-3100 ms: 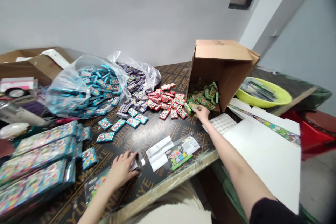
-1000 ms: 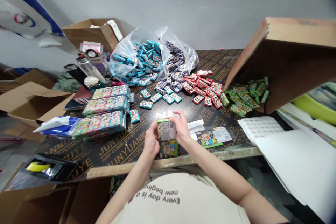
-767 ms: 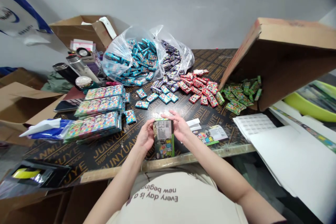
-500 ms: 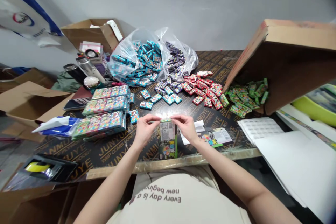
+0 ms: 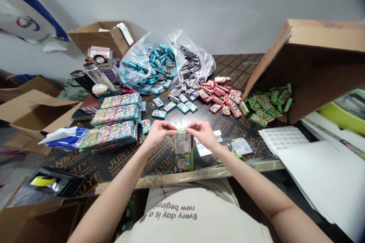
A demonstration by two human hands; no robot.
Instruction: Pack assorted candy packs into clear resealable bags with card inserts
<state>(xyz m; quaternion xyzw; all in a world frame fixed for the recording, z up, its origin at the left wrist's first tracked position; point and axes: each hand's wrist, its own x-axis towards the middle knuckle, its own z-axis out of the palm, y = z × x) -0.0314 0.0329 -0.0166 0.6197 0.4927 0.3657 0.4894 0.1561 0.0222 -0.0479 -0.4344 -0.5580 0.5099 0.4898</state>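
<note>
A clear printed plastic pouch (image 5: 183,155) with black and green artwork lies flat near the table's front edge. At its far end, my left hand (image 5: 161,133) pinches the left corner with thumb and forefinger. The right corner is pinched the same way by my right hand (image 5: 202,133). Just beyond the fingertips a shiny patch shows, too bright to make out. Beside my right wrist lie a white folded paper (image 5: 205,148) and another printed pouch (image 5: 238,146). Small blue boxes (image 5: 159,114) are scattered past my left hand.
Stacked filled packs (image 5: 110,134) stand at left, near a tape dispenser (image 5: 47,181). Plastic bags of blue boxes (image 5: 159,64) and purple boxes (image 5: 189,62) lean at the back. Red boxes (image 5: 222,95) and green boxes (image 5: 265,104) lie right, beside a tilted carton (image 5: 316,40). White sheets (image 5: 319,174) sit far right.
Both hands keep their pinch on the pouch's far end, with only a slight shift of the fingers and of the left forearm. The view has moved a little.
</note>
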